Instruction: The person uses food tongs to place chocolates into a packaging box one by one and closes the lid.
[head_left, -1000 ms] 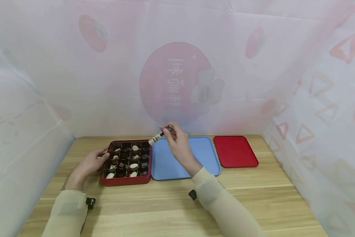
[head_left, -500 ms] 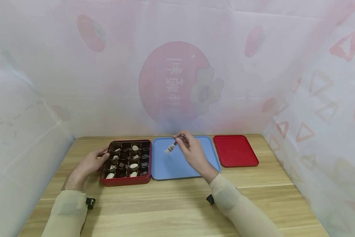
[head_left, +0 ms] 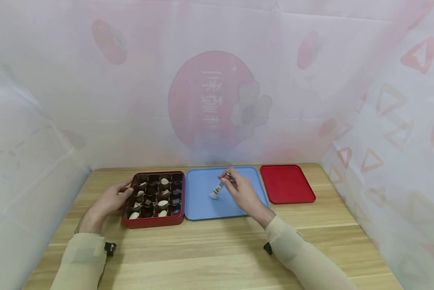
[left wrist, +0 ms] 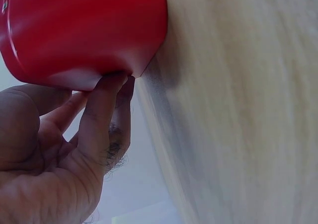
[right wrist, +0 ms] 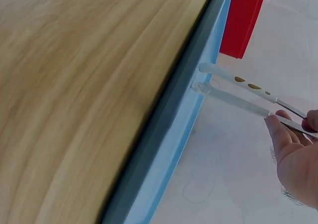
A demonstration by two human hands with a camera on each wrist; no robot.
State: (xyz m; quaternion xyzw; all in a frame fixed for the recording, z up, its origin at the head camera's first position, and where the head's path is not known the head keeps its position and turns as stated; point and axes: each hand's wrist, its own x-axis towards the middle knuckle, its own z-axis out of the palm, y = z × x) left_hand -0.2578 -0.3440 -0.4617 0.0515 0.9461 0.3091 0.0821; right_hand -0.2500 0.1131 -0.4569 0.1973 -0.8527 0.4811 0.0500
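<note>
My left hand grips the left side of a red chocolate box, its thumb at the rim. Fingertips press the box's outer red wall low down in the left wrist view. Inside the box, a dark divided insert carries white and dark chocolates. My right hand pinches a pair of small tongs with pale tips, pointing down at the blue tray. In the right wrist view the two tong arms stand slightly apart at the tray's edge. No chocolate is plainly visible between the tips.
To the right of the blue tray lies a smaller red tray. The box and both trays sit along the back of a wooden table. A printed pale sheet rises behind the table and along both sides.
My right hand has carried the tongs right and down, from the box's back right corner to over the blue tray's middle. The left hand and box have stayed in place.
</note>
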